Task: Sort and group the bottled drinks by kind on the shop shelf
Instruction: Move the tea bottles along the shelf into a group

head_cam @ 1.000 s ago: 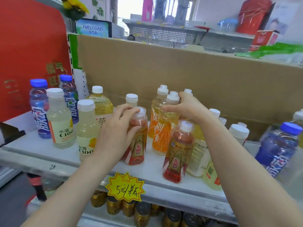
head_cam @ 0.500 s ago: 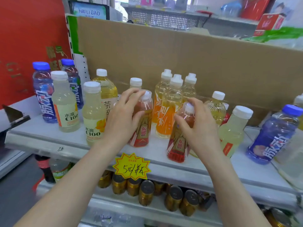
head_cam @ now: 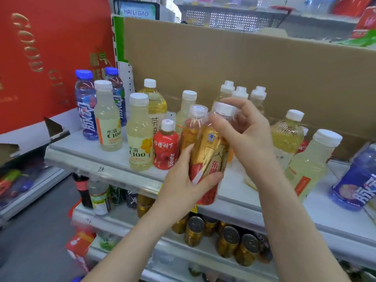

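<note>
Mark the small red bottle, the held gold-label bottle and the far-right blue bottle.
small red bottle (head_cam: 165, 148): head view, on its red label.
held gold-label bottle (head_cam: 209, 148): head view, on the gold label, mid-body.
far-right blue bottle (head_cam: 357, 180): head view, on its blue body.

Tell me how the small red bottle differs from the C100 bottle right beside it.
The red bottle is clearly shorter than the C100 bottle. The red bottle is wrapped in red all over; the C100 bottle shows pale yellow drink above its label. The red bottle's cap is narrower than the C100 bottle's. Both stand upright on the shelf, white-capped.
</note>
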### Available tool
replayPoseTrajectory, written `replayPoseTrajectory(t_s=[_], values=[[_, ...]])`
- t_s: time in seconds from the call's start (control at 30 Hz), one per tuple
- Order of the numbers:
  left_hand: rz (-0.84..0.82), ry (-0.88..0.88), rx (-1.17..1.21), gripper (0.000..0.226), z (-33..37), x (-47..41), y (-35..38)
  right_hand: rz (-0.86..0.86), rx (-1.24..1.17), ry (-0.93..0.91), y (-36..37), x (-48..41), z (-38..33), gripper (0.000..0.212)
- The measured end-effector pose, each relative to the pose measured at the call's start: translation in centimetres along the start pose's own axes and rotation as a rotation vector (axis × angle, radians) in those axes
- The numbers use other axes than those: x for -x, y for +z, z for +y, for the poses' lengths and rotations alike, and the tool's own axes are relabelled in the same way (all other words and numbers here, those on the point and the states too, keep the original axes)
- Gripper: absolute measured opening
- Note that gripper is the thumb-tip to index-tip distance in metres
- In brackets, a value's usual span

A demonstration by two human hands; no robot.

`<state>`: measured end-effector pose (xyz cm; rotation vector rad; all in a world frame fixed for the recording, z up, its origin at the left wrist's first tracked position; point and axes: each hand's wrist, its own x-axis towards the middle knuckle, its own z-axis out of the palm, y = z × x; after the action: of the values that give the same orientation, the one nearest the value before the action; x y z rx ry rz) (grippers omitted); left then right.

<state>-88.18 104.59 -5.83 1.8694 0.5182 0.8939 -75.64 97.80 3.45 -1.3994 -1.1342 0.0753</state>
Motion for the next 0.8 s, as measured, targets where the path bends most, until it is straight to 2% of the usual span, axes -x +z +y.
replayPoseTrajectory(t_s=[0.1,0.2,0.37,0.57,0.73,0.8], values=[[0.067,-0.066,0.069,0.075,-1.7,2.0,-1.3,0.006,-0.1,0.104,1.9,-0.5,3.5,0.019],[0.129,-0.106,0.08,0.07,-3.2,4.0,-3.2,0.024,-0.011,0.18,3.3,-0.2,7.4,0.038],[0.202,-0.137,0.124,0.06,-4.7,6.0,-5.7,-0.135,0.081,0.242,6.3,0.5,10.0,0.067],[0.23,-0.186,0.206,0.063,-5.0,6.7,-6.9,-0.066,0.032,0.251,6.8,1.5,10.5,0.055],[0.136,-0.21,0.256,0.057,-5.6,6.4,-7.1,0.114,0.008,0.248,4.6,3.8,7.8,0.063],[0.093,-0.215,0.297,0.056,-5.7,6.4,-6.4,0.162,0.03,0.245,3.2,5.5,6.1,0.057]])
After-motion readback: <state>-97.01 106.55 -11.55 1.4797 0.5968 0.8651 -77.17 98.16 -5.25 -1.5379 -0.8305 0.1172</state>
